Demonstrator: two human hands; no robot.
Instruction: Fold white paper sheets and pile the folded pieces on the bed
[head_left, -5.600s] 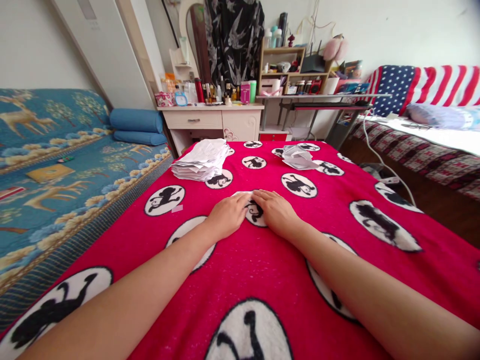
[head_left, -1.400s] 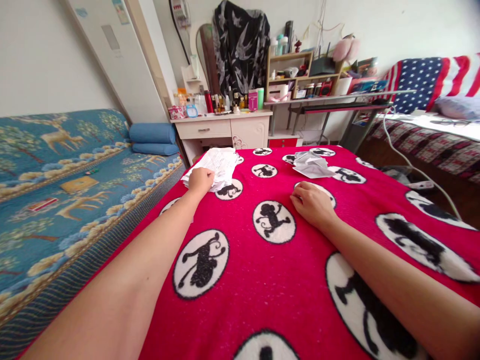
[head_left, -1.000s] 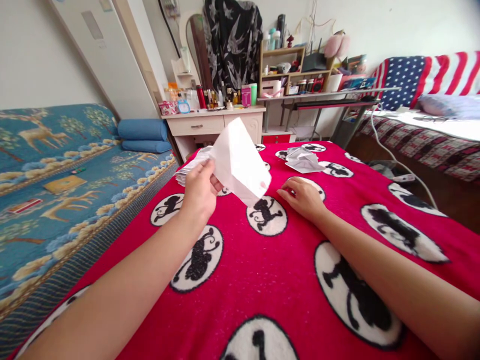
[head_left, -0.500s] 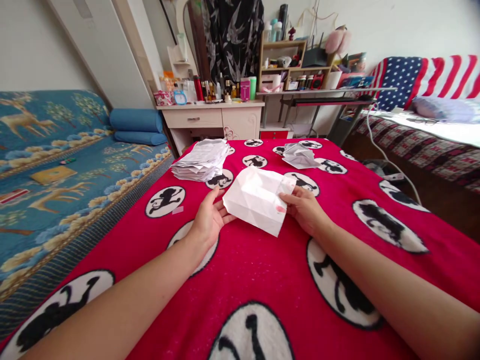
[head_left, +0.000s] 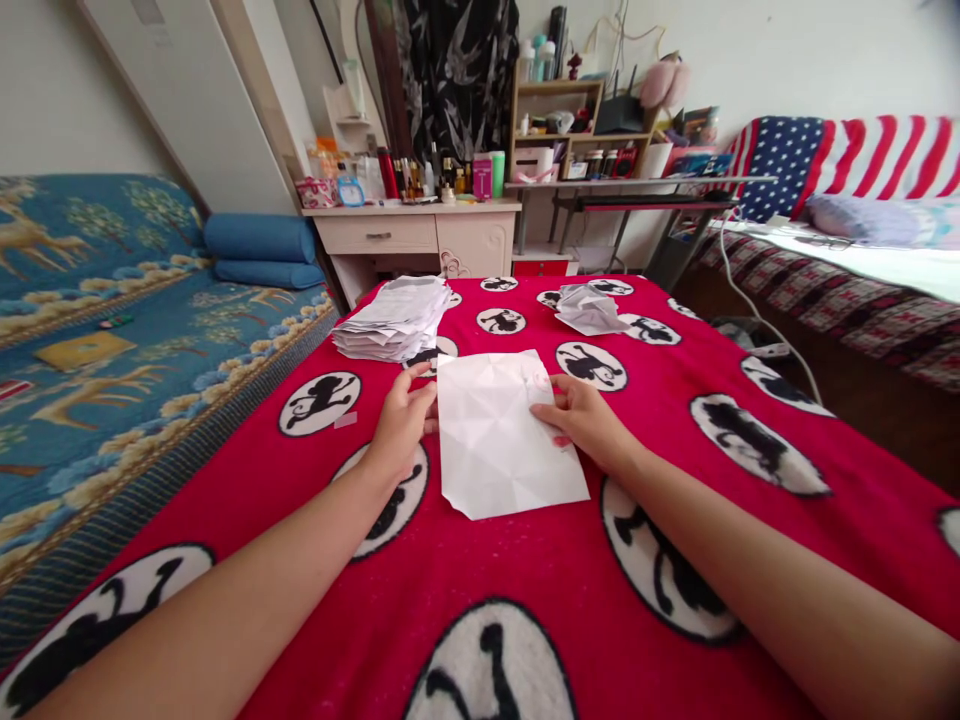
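Note:
A white sheet of paper (head_left: 502,440) with crossing creases and reddish marks near its right edge is spread just above or on the red blanket (head_left: 480,570); I cannot tell which. My right hand (head_left: 585,418) pinches its right edge, thumb on top and fingers beneath. At the left edge, my left hand (head_left: 401,420) has its thumb and fingers apart, fingertips right by the paper. Farther back on the left lies a thick stack of papers (head_left: 394,318). A crumpled, folded paper (head_left: 589,310) rests at the back right.
A small pale scrap (head_left: 346,420) lies left of my left hand. Beyond the blanket stand a white dresser (head_left: 382,236) with bottles and a desk (head_left: 637,187) with shelves. A blue patterned sofa (head_left: 172,345) runs along the left; a white cable (head_left: 765,320) hangs on the right.
The sheet has turned and opened out flatter, its near edge now closer to me. My left hand has shifted slightly left, and my right hand keeps its grip on the right edge.

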